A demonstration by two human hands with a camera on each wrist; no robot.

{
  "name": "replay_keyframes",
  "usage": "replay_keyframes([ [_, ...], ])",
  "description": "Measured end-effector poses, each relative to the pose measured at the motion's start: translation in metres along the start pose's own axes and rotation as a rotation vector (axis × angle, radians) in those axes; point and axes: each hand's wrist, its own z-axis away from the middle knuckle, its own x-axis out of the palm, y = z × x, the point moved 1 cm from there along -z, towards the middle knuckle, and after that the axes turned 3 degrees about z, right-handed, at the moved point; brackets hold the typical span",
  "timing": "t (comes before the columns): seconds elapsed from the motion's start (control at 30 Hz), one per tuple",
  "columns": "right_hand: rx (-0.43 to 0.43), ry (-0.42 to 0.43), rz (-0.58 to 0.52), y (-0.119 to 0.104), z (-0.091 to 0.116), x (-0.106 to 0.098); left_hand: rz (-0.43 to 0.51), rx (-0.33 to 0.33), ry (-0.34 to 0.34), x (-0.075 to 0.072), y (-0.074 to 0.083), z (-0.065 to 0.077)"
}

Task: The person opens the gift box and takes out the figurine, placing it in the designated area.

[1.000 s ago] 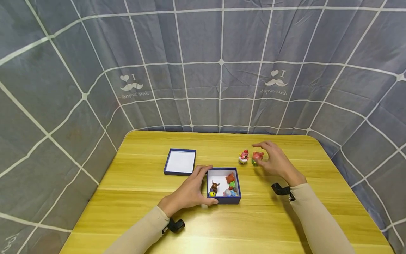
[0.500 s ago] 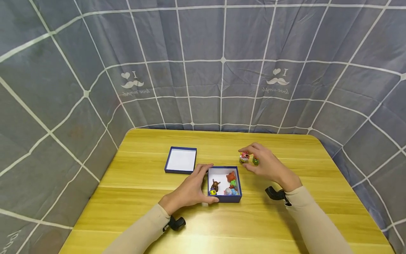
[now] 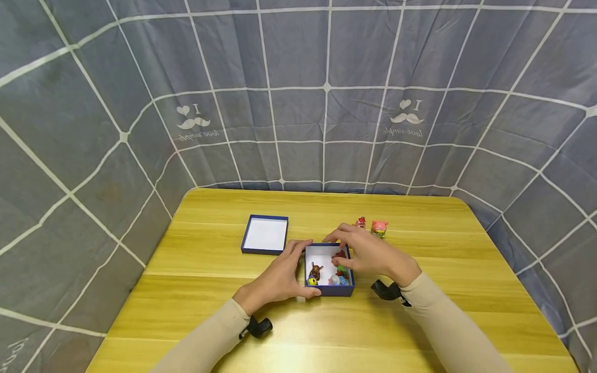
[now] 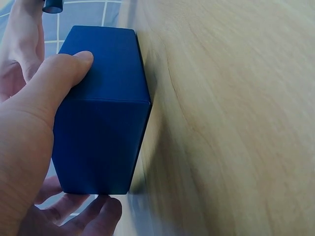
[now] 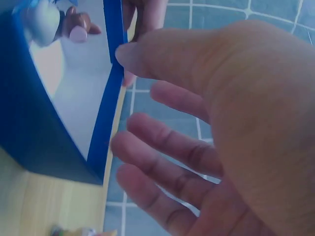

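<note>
A blue box (image 3: 329, 291) with a white inside stands on the table. My left hand (image 3: 280, 277) grips its left end, thumb on the near wall and fingers at the far wall; the left wrist view shows that thumb (image 4: 69, 69) on the blue side. Inside lie a brown long-eared figurine (image 3: 316, 271), a yellow-topped one (image 3: 312, 281), a grey-and-blue one (image 3: 334, 280) and, at the right, red and green ones partly hidden by my fingers. Over the box's right side hovers my right hand (image 3: 373, 254), its fingers loosely bent and nothing visible between them in the right wrist view.
A blue-rimmed lid (image 3: 265, 234), white side up, lies left of the box. Behind my right hand stand a red-hatted figurine (image 3: 360, 222), partly covered, and a pink pig-like figurine (image 3: 379, 228). A grey checked curtain (image 3: 298, 119) surrounds the wooden table (image 3: 210, 217).
My right hand has moved left and nearer, from the two standing figurines to above the box. Both figurines are still on the table. The left hand has kept its grip on the box.
</note>
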Motion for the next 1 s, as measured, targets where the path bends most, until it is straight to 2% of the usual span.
replay_keyframes([
  [0.3, -0.03, -0.13, -0.062, -0.007, -0.012, 0.008, 0.0, 0.004, 0.003, -0.001, 0.0, 0.0],
  [0.63, -0.07, -0.226, -0.146, -0.011, -0.025, 0.014, 0.003, 0.004, 0.004, -0.001, 0.0, 0.0],
  [1.0, -0.075, -0.279, -0.201, -0.012, -0.033, 0.017, 0.014, 0.012, 0.001, -0.002, 0.003, -0.001],
])
